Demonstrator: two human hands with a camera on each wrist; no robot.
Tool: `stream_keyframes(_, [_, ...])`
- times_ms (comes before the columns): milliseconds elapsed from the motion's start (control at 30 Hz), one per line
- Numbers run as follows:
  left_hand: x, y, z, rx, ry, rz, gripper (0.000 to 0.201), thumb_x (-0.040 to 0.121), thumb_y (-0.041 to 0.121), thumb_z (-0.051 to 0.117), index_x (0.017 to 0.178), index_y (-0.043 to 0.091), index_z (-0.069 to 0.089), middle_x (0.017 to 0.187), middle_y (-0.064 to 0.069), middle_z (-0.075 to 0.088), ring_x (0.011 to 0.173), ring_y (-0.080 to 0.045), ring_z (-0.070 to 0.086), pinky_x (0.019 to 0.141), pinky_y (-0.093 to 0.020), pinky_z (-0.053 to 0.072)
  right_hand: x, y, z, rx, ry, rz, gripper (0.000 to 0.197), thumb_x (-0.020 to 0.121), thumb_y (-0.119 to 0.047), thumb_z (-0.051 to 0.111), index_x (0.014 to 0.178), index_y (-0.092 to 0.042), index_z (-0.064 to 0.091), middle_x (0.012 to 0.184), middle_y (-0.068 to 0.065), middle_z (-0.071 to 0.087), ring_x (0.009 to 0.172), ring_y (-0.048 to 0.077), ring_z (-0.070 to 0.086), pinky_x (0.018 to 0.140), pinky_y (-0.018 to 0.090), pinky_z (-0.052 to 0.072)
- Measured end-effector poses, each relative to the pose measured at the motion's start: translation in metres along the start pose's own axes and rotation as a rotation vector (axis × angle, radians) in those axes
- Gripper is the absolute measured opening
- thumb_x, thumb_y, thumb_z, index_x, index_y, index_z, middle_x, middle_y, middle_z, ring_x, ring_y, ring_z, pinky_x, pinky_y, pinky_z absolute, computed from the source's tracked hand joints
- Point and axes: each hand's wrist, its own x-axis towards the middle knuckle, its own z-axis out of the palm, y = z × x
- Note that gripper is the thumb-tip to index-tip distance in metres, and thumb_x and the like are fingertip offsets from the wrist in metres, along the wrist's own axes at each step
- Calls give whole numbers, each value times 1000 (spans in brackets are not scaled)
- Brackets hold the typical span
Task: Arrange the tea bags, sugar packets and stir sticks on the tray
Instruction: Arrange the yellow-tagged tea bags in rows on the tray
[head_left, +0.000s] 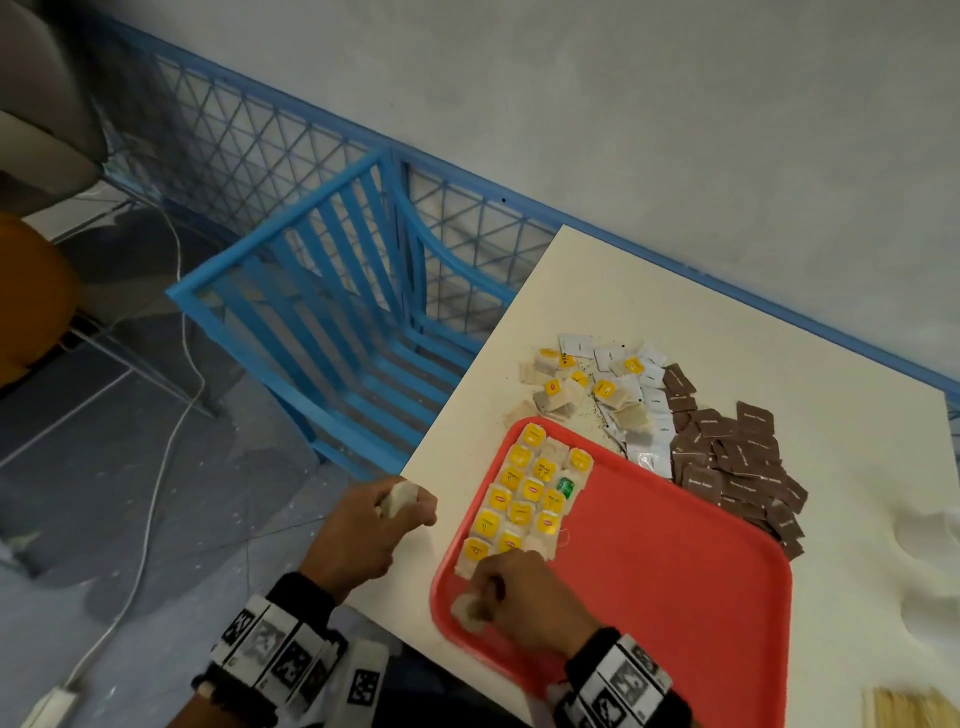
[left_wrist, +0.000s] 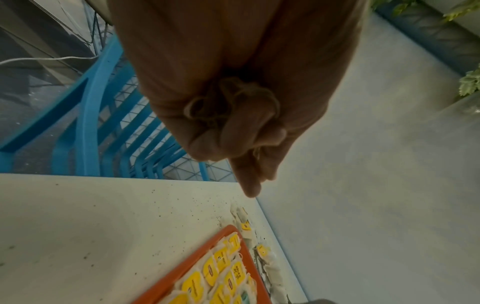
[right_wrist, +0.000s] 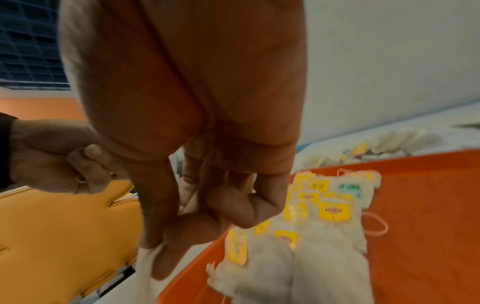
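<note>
The right hand (head_left: 524, 597) hangs over the near left corner of the flat red plastic tray (head_left: 675, 561), its thumb and fingertips (right_wrist: 166, 257) pinched together on a pale paper tea bag (head_left: 467, 613) that dangles just above the tray's rim. The left hand (head_left: 374, 525) is curled into a loose fist at the left edge of the white bench (head_left: 727, 332), closed around a second soft white tea bag (head_left: 399, 498), with a tangle of thin string (left_wrist: 228, 102) bunched in its palm.

Just beyond the right hand, rows of white tea bags with yellow tags (head_left: 524, 499) lie side by side along the tray's left side, one of them bearing a green tag (head_left: 565, 486). The remaining floor of the tray is bare red.

Past the far rim of the tray, on the bench, lies a loose heap of tea bags (head_left: 561, 389) mixed with white sugar packets (head_left: 644, 415); to its right spreads a pile of brown sugar packets (head_left: 737, 457), touching the tray's far edge. A bundle of pale wooden stir sticks (head_left: 904, 706) shows at the near right corner of the bench.

A blue slatted metal chair (head_left: 332, 312) stands left of the bench.
</note>
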Motion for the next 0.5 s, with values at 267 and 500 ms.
stream_keyframes(267, [-2, -10, -5, 19, -35, -46, 11, 95, 26, 65, 94, 17, 71, 87, -4, 74, 42, -6, 44, 40, -24, 36, 36, 20, 31, -46, 120, 132, 19, 70, -16, 46, 62, -31, 55, 86, -2, 71, 83, 20, 65, 69, 34, 54])
stream_keyframes(500, [1, -10, -5, 32, -86, -58, 9, 94, 27, 66, 92, 20, 71, 86, -3, 74, 46, -10, 46, 41, -23, 37, 35, 15, 34, 33, 207, 188, 13, 77, -28, 57, 78, -26, 44, 87, 0, 62, 84, 24, 58, 65, 38, 44])
